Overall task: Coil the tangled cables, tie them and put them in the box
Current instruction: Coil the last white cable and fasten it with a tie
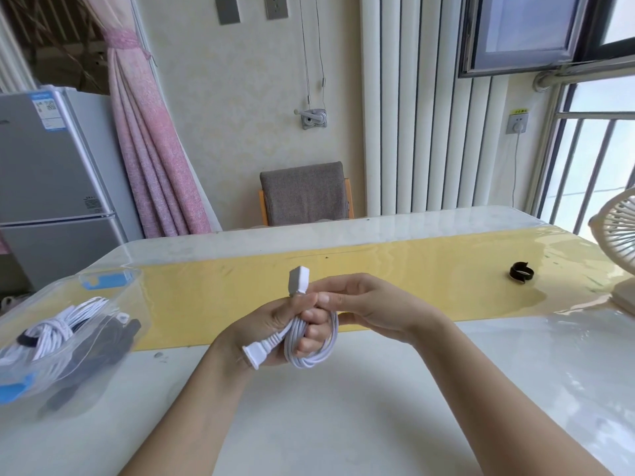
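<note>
The table [343,424] carries a clear plastic box [137,304] at far left, containing a tied cable bundle [48,333]. Above table centre, the left hand [271,326] grips the coiled white extension cable [309,357], fingers curled through the coil. The right hand [367,305] pinches the coil's top below the socket end [298,280]. A black strap [521,272] lies well apart, right
</note>
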Action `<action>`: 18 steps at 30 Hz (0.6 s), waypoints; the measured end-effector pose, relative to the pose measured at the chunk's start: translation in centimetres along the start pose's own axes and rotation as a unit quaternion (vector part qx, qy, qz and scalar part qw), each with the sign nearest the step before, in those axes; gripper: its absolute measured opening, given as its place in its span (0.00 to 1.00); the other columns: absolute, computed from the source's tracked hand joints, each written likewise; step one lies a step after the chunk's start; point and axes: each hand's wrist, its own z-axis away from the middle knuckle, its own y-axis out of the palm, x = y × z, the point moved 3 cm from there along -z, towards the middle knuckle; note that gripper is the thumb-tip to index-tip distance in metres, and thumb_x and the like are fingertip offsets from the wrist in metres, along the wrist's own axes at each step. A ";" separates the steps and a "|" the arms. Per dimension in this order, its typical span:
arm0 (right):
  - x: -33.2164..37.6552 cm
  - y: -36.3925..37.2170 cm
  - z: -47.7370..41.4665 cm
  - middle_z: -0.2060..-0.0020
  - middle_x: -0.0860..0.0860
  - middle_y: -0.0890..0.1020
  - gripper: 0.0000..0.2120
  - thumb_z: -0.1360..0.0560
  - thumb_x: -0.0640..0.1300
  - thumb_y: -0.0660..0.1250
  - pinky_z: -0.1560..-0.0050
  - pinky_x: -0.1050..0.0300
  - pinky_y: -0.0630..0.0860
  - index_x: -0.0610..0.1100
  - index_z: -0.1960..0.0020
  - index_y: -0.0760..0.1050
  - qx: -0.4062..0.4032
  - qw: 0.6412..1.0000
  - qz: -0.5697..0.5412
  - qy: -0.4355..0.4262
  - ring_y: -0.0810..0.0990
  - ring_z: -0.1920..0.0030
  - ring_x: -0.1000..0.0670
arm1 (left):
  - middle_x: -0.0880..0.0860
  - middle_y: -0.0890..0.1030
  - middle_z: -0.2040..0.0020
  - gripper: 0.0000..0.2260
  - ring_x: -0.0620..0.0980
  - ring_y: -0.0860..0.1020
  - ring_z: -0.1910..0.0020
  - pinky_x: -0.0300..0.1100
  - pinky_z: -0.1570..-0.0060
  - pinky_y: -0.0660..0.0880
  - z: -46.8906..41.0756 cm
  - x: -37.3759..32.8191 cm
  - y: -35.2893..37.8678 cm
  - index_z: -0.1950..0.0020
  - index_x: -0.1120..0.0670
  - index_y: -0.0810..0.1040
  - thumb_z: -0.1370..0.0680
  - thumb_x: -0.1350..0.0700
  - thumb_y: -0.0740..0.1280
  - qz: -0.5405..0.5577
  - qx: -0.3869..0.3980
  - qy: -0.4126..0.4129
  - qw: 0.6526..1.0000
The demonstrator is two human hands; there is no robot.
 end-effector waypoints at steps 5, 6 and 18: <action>0.1 0.1 0.1 0.55 0.50 0.82 0.17 0.24 0.47 0.63 0.48 0.58 0.75 0.36 0.41 0.74 -0.014 1.000 -0.002 -0.026 0.80 0.53 0.51 | 0.48 0.72 0.70 0.36 0.46 0.75 0.68 0.36 0.69 0.76 -0.9 0.0 -0.1 0.35 0.62 0.67 0.35 0.51 0.79 0.008 -0.010 0.050 0.999; 0.1 0.2 0.0 0.56 0.50 0.82 0.17 0.22 0.48 0.62 0.49 0.58 0.76 0.36 0.41 0.74 -0.030 0.999 0.001 -0.034 0.79 0.54 0.50 | 0.49 0.72 0.70 0.38 0.46 0.76 0.68 0.36 0.67 0.76 -1.1 -0.2 -0.3 0.34 0.60 0.64 0.37 0.50 0.79 0.000 -0.027 0.061 0.998; -0.3 1.6 -0.5 0.66 0.48 0.80 0.08 0.22 0.45 0.64 0.61 0.61 0.77 0.40 0.50 0.78 -0.045 0.996 -0.064 -0.048 0.78 0.67 0.51 | 0.48 0.67 0.74 0.23 0.45 0.72 0.73 0.35 0.73 0.72 -0.7 0.0 0.0 0.49 0.63 0.68 0.37 0.57 0.74 -0.121 -0.091 0.043 0.988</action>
